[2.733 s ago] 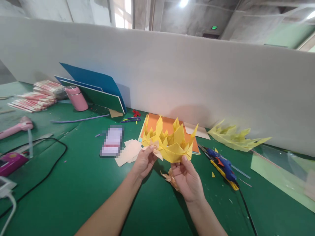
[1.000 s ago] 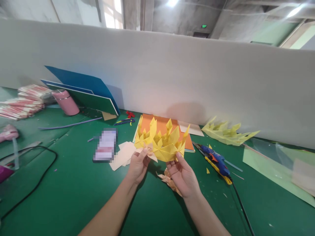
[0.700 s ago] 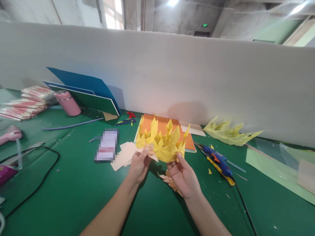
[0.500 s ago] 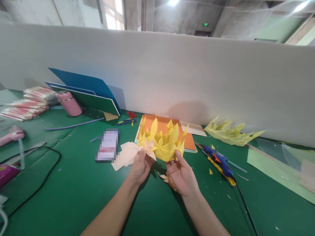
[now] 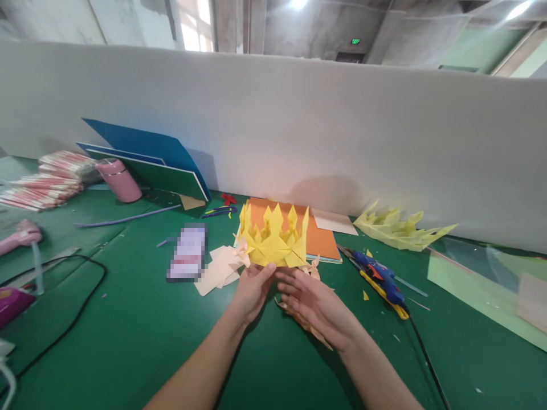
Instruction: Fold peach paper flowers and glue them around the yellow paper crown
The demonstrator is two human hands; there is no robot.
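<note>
A yellow folded paper crown with several points is held up over the green table. My left hand pinches its lower edge from below. A small pale peach paper flower sticks out at the crown's left side. My right hand lies just right of the left one with its fingers stretched out flat, touching nothing that I can make out. More peach folded pieces lie on the table under my right hand.
Behind the crown lie orange card sheets and a pale yellow folded piece. A blue and yellow glue gun with its black cord lies to the right. Peach paper squares, a phone, a pink cup and leaning boards are at left.
The crown has been turned so its flat front faces me. My right hand has let go of it and opened out flat; the left hand now holds it from below.
</note>
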